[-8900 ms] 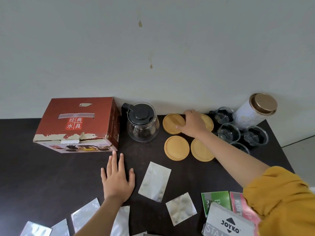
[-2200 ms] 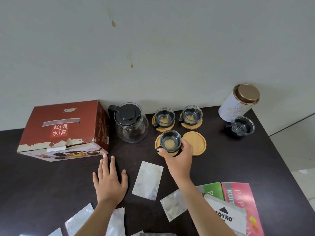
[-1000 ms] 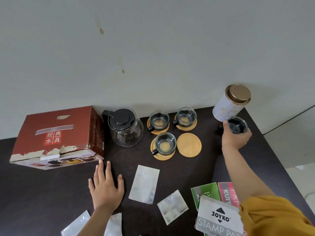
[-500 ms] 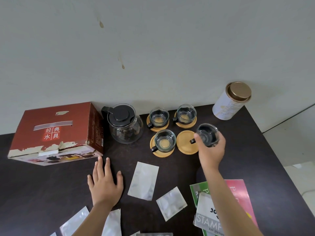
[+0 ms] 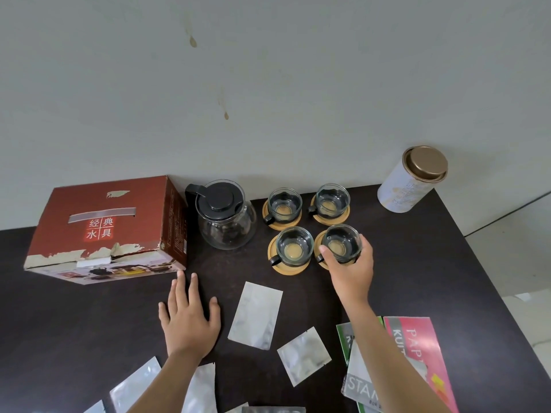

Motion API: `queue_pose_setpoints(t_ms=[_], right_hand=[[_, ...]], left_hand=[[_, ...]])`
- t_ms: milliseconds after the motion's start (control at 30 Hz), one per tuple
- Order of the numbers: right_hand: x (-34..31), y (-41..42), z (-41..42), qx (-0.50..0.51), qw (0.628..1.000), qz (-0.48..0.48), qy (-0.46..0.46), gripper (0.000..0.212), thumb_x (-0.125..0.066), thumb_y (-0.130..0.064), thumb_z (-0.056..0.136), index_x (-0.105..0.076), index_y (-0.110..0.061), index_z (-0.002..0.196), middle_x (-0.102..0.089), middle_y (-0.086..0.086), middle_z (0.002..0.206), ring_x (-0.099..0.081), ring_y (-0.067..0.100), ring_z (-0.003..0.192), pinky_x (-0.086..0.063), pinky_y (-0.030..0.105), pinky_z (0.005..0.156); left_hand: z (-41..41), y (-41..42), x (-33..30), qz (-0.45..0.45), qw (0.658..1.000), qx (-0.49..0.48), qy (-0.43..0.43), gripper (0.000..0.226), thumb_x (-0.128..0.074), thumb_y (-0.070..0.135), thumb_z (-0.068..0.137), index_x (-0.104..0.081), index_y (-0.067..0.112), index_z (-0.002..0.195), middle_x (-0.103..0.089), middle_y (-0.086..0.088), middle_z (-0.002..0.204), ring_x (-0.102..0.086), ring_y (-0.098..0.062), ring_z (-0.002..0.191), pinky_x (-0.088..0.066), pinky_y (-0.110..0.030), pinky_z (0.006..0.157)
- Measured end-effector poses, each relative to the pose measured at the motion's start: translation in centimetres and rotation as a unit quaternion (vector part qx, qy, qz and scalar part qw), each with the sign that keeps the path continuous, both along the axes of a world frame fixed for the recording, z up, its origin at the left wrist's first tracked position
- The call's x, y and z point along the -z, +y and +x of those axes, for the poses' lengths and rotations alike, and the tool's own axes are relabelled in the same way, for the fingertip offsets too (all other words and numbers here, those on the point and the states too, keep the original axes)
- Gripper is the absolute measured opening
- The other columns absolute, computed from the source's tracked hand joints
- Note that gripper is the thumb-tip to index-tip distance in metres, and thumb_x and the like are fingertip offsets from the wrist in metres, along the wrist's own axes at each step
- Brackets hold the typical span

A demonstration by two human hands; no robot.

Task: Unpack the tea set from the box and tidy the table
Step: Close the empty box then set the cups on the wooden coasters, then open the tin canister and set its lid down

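Gripping the fourth glass cup (image 5: pixel 340 244) by its rim, my right hand (image 5: pixel 351 271) sets it on the coaster (image 5: pixel 323 265) at centre right; thin, slick, breakable glass, so I'd favour the rim or the handle. My left hand (image 5: pixel 190 321) rests flat, released.

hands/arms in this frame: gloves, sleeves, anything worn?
Both bare. Left hand and right hand show no gloves, rings or watch, and both forearms are uncovered as far as the frame's bottom edge. No sleeve is visible in this frame.
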State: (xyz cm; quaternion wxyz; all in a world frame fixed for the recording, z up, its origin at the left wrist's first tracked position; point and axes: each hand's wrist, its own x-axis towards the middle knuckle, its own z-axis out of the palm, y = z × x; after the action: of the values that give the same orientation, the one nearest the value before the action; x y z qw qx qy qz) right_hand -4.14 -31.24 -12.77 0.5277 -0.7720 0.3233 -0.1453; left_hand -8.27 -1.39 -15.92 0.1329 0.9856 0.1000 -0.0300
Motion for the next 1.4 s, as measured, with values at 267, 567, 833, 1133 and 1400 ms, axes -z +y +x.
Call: queue_pose_setpoints(t_ms=[267, 567, 833, 1133, 1400], right_hand=[[-2.0, -0.4, -1.2, -0.019, 0.999, 0.04, 0.01, 0.101, -0.083, -0.042, 0.067, -0.029, -0.017, 0.148, -0.037, 0.002, 0.15, -0.033, 0.017, 0.14, -0.03, 0.039, 0.115], [-7.7, -3.2, -2.2, 0.001, 0.999, 0.008, -0.048, 0.084, -0.077, -0.037, 0.078, -0.034, -0.014, 0.146, -0.039, 0.004, 0.149, -0.036, 0.017, 0.138, -0.032, 0.033, 0.112], [-12.1, -11.6, 2.6, -0.035, 0.994, -0.085, -0.066, 0.036, -0.066, -0.041, 0.076, -0.059, -0.017, 0.103, -0.062, 0.005, 0.101, -0.06, 0.025, 0.1, -0.05, 0.038, 0.083], [-12.9, -20.2, 10.6, -0.125, 0.971, -0.197, 0.043, 0.061, -0.072, -0.04, 0.077, -0.052, -0.015, 0.129, -0.053, 0.005, 0.128, -0.045, 0.025, 0.122, -0.044, 0.034, 0.091], [-12.0, -20.5, 12.5, -0.164, 0.944, -0.273, 0.079, 0.069, -0.074, -0.048, 0.072, -0.049, -0.019, 0.129, -0.049, 0.003, 0.124, -0.039, 0.023, 0.121, -0.047, 0.035, 0.086]], left_hand=[[-0.1, 0.0, -0.4, -0.028, 1.0, -0.002, -0.001, 0.063, -0.04, 0.047, 0.089, -0.035, 0.015, 0.143, -0.024, -0.008, 0.156, -0.017, -0.027, 0.144, -0.013, -0.052, 0.114], [0.7, -7.0, -5.6, -0.176, 0.968, 0.039, -0.174, 0.042, -0.062, 0.021, 0.087, -0.054, 0.003, 0.124, -0.05, -0.013, 0.132, -0.047, -0.029, 0.123, -0.047, -0.044, 0.095], [6.5, -22.2, -12.1, -0.21, 0.918, 0.273, -0.198, 0.07, -0.058, 0.058, 0.075, -0.052, 0.01, 0.125, -0.052, -0.005, 0.125, -0.048, -0.018, 0.119, -0.044, -0.029, 0.095], [15.5, -36.0, -11.0, -0.311, 0.916, 0.255, -0.009, 0.114, -0.08, 0.054, 0.062, -0.017, 0.009, 0.145, -0.026, -0.004, 0.145, -0.03, -0.019, 0.134, -0.032, -0.027, 0.101], [19.4, -41.0, -8.1, -0.345, 0.919, 0.192, 0.003, 0.096, -0.085, 0.044, 0.05, -0.035, 0.014, 0.127, -0.042, 0.001, 0.122, -0.05, -0.017, 0.112, -0.048, -0.033, 0.091]])
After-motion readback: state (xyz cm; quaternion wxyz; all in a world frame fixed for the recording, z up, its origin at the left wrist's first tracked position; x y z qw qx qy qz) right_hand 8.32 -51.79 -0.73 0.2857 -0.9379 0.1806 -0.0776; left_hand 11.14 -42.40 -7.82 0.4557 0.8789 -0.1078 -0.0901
